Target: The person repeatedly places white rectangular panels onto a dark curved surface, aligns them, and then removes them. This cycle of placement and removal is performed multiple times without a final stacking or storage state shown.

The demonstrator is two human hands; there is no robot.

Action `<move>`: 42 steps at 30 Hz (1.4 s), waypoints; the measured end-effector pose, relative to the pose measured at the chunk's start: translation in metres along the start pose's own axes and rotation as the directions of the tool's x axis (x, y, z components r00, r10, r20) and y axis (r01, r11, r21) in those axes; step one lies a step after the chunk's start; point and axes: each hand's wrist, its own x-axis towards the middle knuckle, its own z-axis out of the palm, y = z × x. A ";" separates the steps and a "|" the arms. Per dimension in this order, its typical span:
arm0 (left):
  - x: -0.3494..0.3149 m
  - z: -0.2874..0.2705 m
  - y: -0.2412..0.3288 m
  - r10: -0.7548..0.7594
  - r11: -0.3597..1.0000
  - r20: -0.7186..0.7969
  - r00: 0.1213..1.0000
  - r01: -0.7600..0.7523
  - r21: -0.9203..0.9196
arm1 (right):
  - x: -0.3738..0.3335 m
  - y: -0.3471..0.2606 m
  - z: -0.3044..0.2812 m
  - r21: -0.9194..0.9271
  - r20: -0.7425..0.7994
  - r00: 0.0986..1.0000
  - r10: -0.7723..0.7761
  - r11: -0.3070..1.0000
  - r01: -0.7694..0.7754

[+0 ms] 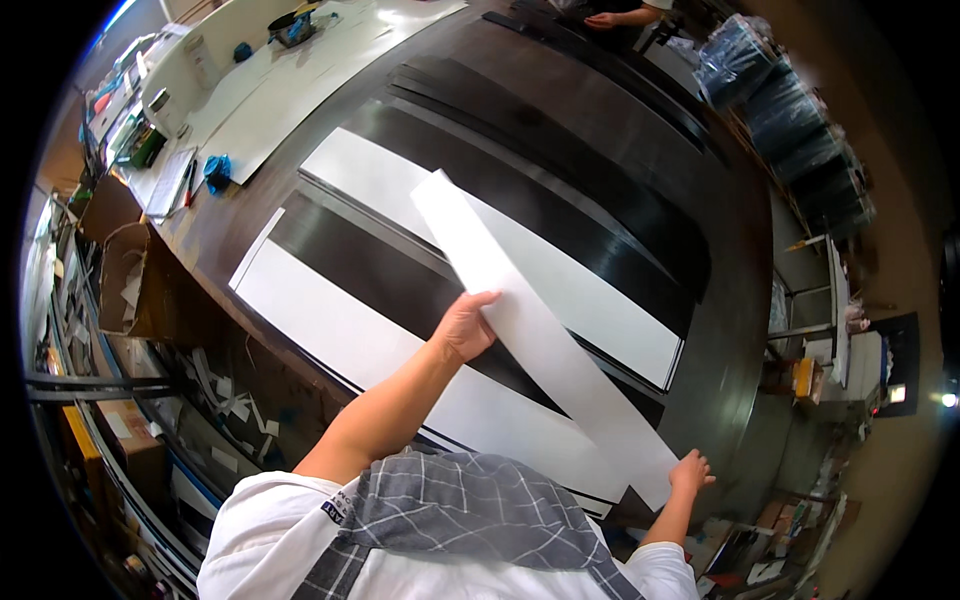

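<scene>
A long white strip (545, 345) is held at a slant above the table, its far end raised over the white stacks. My left hand (466, 326) pinches its left edge near the middle, thumb on top and the other fingers partly hidden. At the near right end, my right hand (691, 471) grips the edge with curled fingers. Below lie a near stack of white strips (340, 315) and a farther white stack (590, 295). Dark strips (350, 250) lie between them, and more dark strips (500, 165) lie beyond.
A dark table (735, 340) bears the stacks. Pale sheets (270, 100), a blue crumpled thing (217, 173) and a pen lie at the far left. A cardboard box (150, 280) stands below the left edge. Another person's hand (602, 20) shows at the far side; plastic-wrapped bundles (780, 110) stand right.
</scene>
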 end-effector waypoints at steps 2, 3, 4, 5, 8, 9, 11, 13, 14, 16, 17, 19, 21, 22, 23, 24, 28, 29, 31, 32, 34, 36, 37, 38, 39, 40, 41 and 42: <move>-0.012 0.001 0.018 0.038 0.999 -0.034 0.999 -0.037 0.024 | 0.004 -0.036 -0.033 0.225 -0.149 0.981 -0.126 0.962 0.157; -0.020 0.007 0.022 0.073 0.996 -0.048 0.996 -0.070 0.058 | -0.003 -0.072 -0.069 0.444 -0.192 0.937 -0.293 0.825 0.349; -0.027 0.016 0.025 0.106 0.991 -0.062 0.992 -0.100 0.094 | 0.004 -0.100 -0.069 0.635 -0.287 0.868 -0.405 0.598 0.489; -0.035 0.018 0.029 0.127 0.989 -0.075 0.989 -0.121 0.081 | -0.011 -0.143 -0.105 0.770 -0.213 0.844 -0.493 0.447 0.455; -0.051 0.018 0.052 0.197 0.980 -0.087 0.977 -0.193 0.054 | -0.024 -0.226 -0.149 0.919 -0.066 0.617 -0.784 0.193 0.344; -0.056 0.016 0.064 0.233 0.972 -0.092 0.968 -0.229 0.053 | -0.024 -0.247 -0.159 0.917 0.041 0.497 -0.867 0.230 0.325; -0.059 -0.008 0.089 0.294 0.955 -0.043 0.955 -0.292 0.049 | -0.030 -0.285 -0.177 0.845 0.191 0.368 -0.910 0.343 0.410; -0.064 -0.046 0.113 0.411 0.894 -0.225 0.883 -0.342 0.289 | -0.032 -0.315 -0.173 0.875 0.174 0.309 -0.935 0.291 0.387; -0.071 -0.059 0.122 0.501 0.819 -0.387 0.774 -0.279 0.502 | -0.030 -0.328 -0.167 0.890 0.164 0.287 -0.944 0.268 0.370; -0.097 -0.087 0.133 0.879 0.001 -0.096 0.468 0.198 0.980 | -0.029 -0.343 -0.158 0.844 0.097 0.286 -0.953 0.231 0.484; -0.111 -0.096 0.135 0.867 -0.242 0.023 0.497 0.381 0.893 | -0.031 -0.347 -0.158 0.813 0.081 0.288 -0.954 0.230 0.534; -0.131 -0.112 0.138 0.791 -0.442 -0.005 0.611 0.577 0.687 | -0.038 -0.356 -0.156 0.780 0.023 0.276 -0.961 0.190 0.597; -0.135 -0.120 0.142 0.770 -0.490 0.016 0.637 0.575 0.655 | -0.046 -0.361 -0.155 0.780 -0.060 0.266 -0.962 0.122 0.614; -0.135 -0.124 0.145 0.759 -0.514 0.027 0.651 0.573 0.639 | -0.051 -0.364 -0.156 0.781 -0.073 0.282 -0.956 0.121 0.613; -0.134 -0.128 0.149 0.756 -0.527 0.025 0.655 0.584 0.618 | -0.055 -0.367 -0.158 0.782 -0.087 0.299 -0.950 0.121 0.611; -0.133 -0.129 0.152 0.749 -0.536 0.033 0.661 0.577 0.616 | -0.060 -0.371 -0.162 0.783 -0.102 0.319 -0.942 0.122 0.609; -0.133 -0.130 0.156 0.725 -0.564 0.041 0.687 0.559 0.608 | -0.072 -0.385 -0.168 0.779 -0.141 0.291 -0.946 0.076 0.623; -0.132 -0.129 0.157 0.720 -0.569 0.038 0.693 0.558 0.605 | -0.074 -0.388 -0.170 0.773 -0.151 0.285 -0.947 0.066 0.631; -0.132 -0.128 0.158 0.718 -0.573 0.039 0.695 0.558 0.600 | -0.077 -0.394 -0.170 0.759 -0.170 0.279 -0.945 0.055 0.649; -0.132 -0.128 0.158 0.716 -0.576 0.039 0.697 0.559 0.597 | -0.078 -0.397 -0.168 0.749 -0.180 0.279 -0.943 0.053 0.660; -0.132 -0.128 0.159 0.715 -0.574 0.024 0.699 0.567 0.591 | -0.080 -0.402 -0.168 0.735 -0.184 0.283 -0.941 0.059 0.675; -0.132 -0.129 0.160 0.714 -0.575 0.022 0.700 0.568 0.588 | -0.083 -0.403 -0.170 0.728 -0.172 0.293 -0.941 0.079 0.681; -0.132 -0.129 0.159 0.714 -0.576 0.027 0.699 0.566 0.590 | -0.083 -0.403 -0.169 0.735 -0.175 0.298 -0.938 0.077 0.674; -0.132 -0.129 0.159 0.714 -0.578 0.032 0.699 0.563 0.591 | -0.084 -0.404 -0.167 0.742 -0.178 0.303 -0.936 0.075 0.666; -0.132 -0.130 0.159 0.715 -0.578 0.035 0.698 0.563 0.591 | -0.084 -0.404 -0.166 0.748 -0.181 0.308 -0.934 0.072 0.660; -0.132 -0.132 0.158 0.716 -0.579 0.038 0.697 0.563 0.590 | -0.084 -0.405 -0.164 0.753 -0.182 0.309 -0.934 0.070 0.655; -0.131 -0.133 0.158 0.717 -0.579 0.041 0.696 0.562 0.590 | -0.083 -0.406 -0.162 0.757 -0.182 0.310 -0.933 0.068 0.650; -0.131 -0.134 0.158 0.717 -0.581 0.043 0.696 0.562 0.588 | -0.083 -0.407 -0.161 0.761 -0.183 0.311 -0.933 0.066 0.645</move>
